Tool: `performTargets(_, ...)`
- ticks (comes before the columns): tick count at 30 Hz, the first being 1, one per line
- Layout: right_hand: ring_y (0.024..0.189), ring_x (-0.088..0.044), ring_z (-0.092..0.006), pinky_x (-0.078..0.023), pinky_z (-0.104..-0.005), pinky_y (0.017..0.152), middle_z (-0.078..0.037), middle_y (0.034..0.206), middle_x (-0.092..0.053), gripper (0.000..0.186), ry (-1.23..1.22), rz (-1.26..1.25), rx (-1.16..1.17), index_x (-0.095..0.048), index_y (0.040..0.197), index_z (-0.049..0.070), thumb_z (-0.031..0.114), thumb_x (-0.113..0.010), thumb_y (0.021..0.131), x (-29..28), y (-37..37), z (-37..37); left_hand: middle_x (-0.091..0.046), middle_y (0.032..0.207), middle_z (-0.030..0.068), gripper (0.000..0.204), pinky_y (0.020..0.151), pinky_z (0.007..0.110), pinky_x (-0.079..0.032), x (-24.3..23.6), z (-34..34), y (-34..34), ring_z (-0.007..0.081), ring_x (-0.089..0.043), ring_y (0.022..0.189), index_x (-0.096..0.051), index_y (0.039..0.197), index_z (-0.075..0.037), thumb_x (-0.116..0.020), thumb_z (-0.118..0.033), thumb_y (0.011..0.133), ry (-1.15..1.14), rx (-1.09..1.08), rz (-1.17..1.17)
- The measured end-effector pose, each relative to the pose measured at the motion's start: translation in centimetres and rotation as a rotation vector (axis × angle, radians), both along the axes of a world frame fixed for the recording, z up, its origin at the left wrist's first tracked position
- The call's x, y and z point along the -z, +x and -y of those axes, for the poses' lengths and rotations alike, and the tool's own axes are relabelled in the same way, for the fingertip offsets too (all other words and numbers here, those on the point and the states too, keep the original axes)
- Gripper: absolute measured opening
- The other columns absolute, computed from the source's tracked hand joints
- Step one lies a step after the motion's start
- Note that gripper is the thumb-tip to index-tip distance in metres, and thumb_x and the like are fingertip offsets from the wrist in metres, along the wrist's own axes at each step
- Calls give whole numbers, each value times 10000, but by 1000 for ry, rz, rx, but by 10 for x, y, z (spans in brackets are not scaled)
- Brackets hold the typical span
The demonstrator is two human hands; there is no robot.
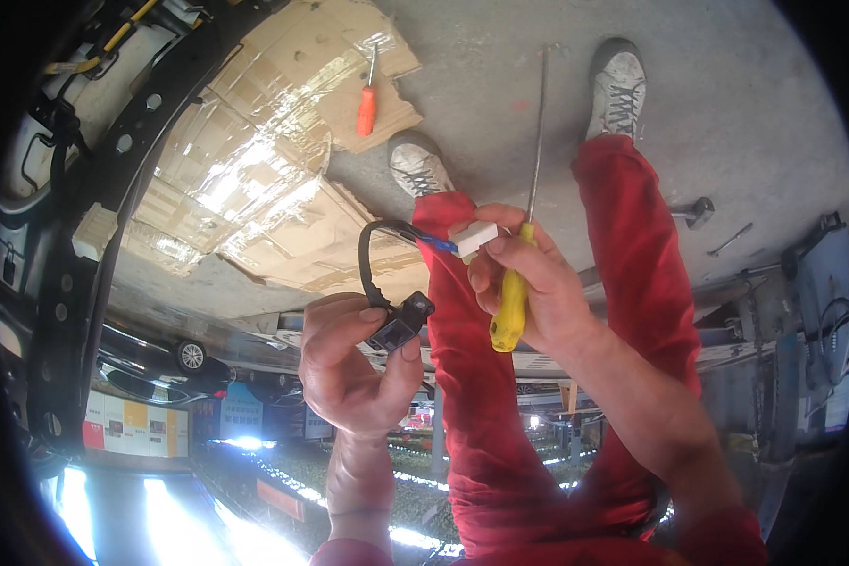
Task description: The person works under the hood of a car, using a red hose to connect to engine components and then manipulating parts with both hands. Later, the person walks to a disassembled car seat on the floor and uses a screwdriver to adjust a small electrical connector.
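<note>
My left hand (363, 363) pinches a small black plug connector (401, 323) between thumb and fingers. A short black-sleeved cable (364, 257) loops up from it and ends in blue wires (436, 242) at a white plug connector (476, 239). My right hand (533, 274) grips that white connector at its fingertips. The same hand also holds a yellow-handled screwdriver (509, 311) against the palm, its long thin shaft pointing up and away. The two connectors are apart, with the cable slack between my hands.
Flattened cardboard (283, 189) covers the floor at the left, with an orange-handled screwdriver (366, 111) on it. A dark perforated metal beam (113, 179) runs along the left. A hammer (696, 213) lies to the right of my red-trousered legs (637, 217). A dark car (151, 363) shows at lower left.
</note>
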State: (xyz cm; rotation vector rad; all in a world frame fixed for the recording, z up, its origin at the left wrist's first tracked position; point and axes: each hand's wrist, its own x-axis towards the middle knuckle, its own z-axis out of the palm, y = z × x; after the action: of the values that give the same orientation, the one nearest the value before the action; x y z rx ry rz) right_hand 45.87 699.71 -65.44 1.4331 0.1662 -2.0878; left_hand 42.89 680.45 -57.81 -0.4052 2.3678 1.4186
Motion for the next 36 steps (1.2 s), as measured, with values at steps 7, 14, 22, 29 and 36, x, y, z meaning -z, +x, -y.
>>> performTargets(7,858,-725,-137,-576,-267,616,-120,1249,-686,306,6,29,69,-602,1342,58,25,-550,1042,-1,-4,-1,-655,1131,166,460,888,350,-535,-2,0,7,221,-641,998,-610,1175,2,-891,-167,853,263,-195,123)
performTargets(14,881,-728,-157,-585,-276,623,-133,1267,-681,303,-2,18,105,-598,1353,63,46,-563,1053,0,-3,-2,-638,1187,186,491,969,376,-540,-13,-5,9,215,-640,1070,-526,1205,4,-870,-109,873,414,-434,305)
performTargets(22,899,-721,-176,-581,-294,637,-137,1264,-690,312,-17,0,113,-597,1355,98,68,-585,1044,1,-1,-3,-634,1235,208,476,1004,398,-533,-13,-4,10,236,-644,1126,-507,1249,-2,-819,-16,890,468,-429,347)
performTargets(29,959,-716,-186,-602,-300,658,-145,1288,-676,330,-11,-37,120,-584,1377,81,67,-579,1047,4,-2,-5,-639,1252,193,520,1007,394,-523,-11,-6,15,259,-655,1122,-487,1325,-12,-801,-76,915,394,-376,346)
performTargets(36,1012,-722,-187,-591,-299,706,-135,1354,-648,354,-25,-30,116,-584,1401,119,73,-589,1050,2,-10,-8,-582,1371,205,530,1013,387,-553,-11,-2,16,247,-628,1203,-451,1382,-2,-682,125,922,467,-363,343)
